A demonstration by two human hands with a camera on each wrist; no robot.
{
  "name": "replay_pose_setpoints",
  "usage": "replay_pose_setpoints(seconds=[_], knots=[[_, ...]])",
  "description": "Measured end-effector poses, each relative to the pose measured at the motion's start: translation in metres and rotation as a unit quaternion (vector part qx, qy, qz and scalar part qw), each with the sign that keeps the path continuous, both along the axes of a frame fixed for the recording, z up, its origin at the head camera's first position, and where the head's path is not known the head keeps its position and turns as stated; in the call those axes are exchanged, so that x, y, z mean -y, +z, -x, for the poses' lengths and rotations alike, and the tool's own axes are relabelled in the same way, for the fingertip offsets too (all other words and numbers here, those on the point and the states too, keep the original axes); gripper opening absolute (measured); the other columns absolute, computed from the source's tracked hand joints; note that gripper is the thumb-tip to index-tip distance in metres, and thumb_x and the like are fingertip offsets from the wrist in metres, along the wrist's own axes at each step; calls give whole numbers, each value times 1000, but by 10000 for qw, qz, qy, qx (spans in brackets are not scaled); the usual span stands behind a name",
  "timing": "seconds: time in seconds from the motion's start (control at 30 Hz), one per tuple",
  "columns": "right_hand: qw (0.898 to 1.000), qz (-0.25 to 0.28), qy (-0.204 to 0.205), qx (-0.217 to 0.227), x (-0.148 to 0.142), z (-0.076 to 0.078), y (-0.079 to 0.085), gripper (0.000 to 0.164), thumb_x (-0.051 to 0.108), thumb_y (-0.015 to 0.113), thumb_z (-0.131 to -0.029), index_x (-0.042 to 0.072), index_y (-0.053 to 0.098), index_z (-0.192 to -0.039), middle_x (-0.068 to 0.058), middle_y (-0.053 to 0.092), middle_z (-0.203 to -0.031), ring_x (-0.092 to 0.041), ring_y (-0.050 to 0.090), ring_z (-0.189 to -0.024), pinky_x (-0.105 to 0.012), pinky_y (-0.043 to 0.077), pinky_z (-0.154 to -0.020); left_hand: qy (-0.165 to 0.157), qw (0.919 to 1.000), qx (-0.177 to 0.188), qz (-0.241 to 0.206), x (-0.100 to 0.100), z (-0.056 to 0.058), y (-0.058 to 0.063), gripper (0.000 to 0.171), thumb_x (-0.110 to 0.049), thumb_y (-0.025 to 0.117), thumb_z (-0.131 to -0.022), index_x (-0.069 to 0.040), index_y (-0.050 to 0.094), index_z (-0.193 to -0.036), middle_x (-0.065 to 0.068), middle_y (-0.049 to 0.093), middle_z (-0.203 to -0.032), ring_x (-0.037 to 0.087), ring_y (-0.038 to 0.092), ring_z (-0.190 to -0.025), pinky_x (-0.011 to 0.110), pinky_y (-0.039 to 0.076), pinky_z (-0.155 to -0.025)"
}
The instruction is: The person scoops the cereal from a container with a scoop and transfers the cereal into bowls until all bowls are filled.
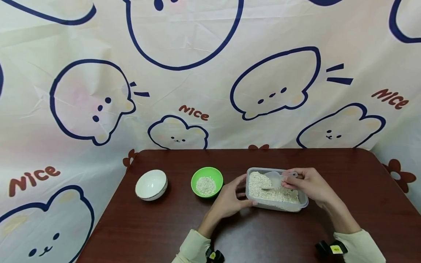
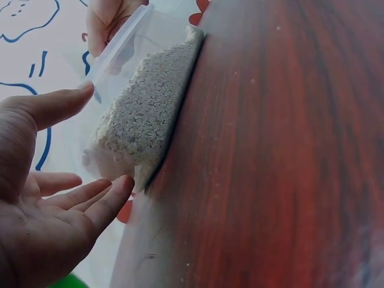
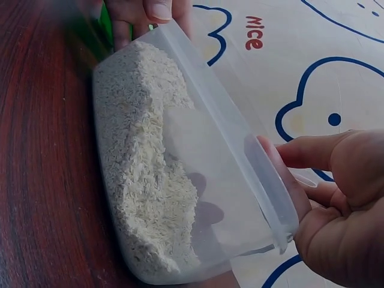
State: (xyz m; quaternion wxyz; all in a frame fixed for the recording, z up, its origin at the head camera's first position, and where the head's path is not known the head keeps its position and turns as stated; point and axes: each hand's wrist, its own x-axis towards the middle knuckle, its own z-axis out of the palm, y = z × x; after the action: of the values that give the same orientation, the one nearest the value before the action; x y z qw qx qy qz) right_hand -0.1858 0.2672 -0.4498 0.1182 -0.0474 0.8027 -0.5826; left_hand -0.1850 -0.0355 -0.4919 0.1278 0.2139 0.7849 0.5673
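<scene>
A translucent plastic container [image 1: 277,207] of white rice [image 1: 260,181] stands on the right half of the table. My left hand [image 1: 229,199] holds its left end, the thumb at the near corner and the fingers against the end wall. With my right hand [image 1: 304,183], I pinch the handle of a clear scoop [image 1: 273,176] whose bowl is down in the rice. The right wrist view shows the rice [image 3: 141,162] heaped toward the left end; the scoop is only blurrily visible through the wall. Left of the container, a green bowl [image 1: 216,174] holds some rice.
A white bowl [image 1: 147,186] stands at the table's left side, beyond the green one. The dark brown wooden table [image 1: 158,233] reaches back to a patterned cloth [image 1: 217,91] with cartoon drawings. Each wrist carries a black strap device [image 1: 330,249].
</scene>
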Motion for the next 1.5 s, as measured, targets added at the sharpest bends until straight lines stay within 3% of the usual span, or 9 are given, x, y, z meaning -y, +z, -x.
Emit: replay_pose_setpoints(seconds=[0.27, 0.57, 0.8, 1.03, 1.3, 1.5], knots=[[9998, 150, -62, 80, 0, -1, -1, 42, 18, 64, -110, -16, 62, -136, -20, 81, -107, -12, 81, -94, -31, 68, -85, 33, 10000, 65, -32, 0, -1, -2, 93, -12, 91, -87, -12, 41, -166, 13, 58, -158, 34, 68, -134, 33, 64, -102], [9990, 396, -88, 209, -5, -2, 4, 44, 17, 64, -110, -18, 60, -137, -16, 81, -106, -13, 81, -94, -32, 68, -87, 11, 9999, -71, 118, 1, -1, -1, 92, -15, 91, -88, -12, 41, -166, 12, 59, -157, 27, 68, -134, 23, 62, -101], [9987, 421, -77, 262, -13, -3, 8, 47, 18, 65, -109, -18, 58, -139, -7, 82, -103, -12, 80, -95, -31, 68, -88, 26, 10000, 28, 19, 0, 0, 0, 93, -13, 91, -87, -11, 41, -165, 12, 59, -157, 32, 67, -135, 21, 61, -101], [9982, 520, -20, 286, -19, -5, 9, 49, 18, 64, -110, -20, 55, -140, -10, 82, -106, -11, 80, -97, -33, 67, -89, 33, 9999, 102, -42, 0, -2, 0, 92, -11, 91, -87, -10, 41, -165, 14, 60, -156, 34, 68, -133, 20, 61, -98], [9974, 641, -143, 291, -29, -6, 12, 48, 16, 66, -109, -20, 56, -139, -2, 82, -103, -11, 80, -98, -31, 67, -90, 49, 9999, 74, -72, 0, -2, -1, 91, -12, 91, -87, -10, 42, -165, 14, 60, -156, 34, 68, -133, 24, 62, -100], [9956, 892, -131, 267, -36, -7, 14, 40, 12, 66, -108, -16, 61, -135, -6, 83, -105, -13, 81, -100, -32, 67, -90, 107, 9999, 4, 77, 3, -3, 4, 93, -16, 91, -88, -10, 40, -166, 12, 60, -156, 32, 68, -134, 29, 63, -103]])
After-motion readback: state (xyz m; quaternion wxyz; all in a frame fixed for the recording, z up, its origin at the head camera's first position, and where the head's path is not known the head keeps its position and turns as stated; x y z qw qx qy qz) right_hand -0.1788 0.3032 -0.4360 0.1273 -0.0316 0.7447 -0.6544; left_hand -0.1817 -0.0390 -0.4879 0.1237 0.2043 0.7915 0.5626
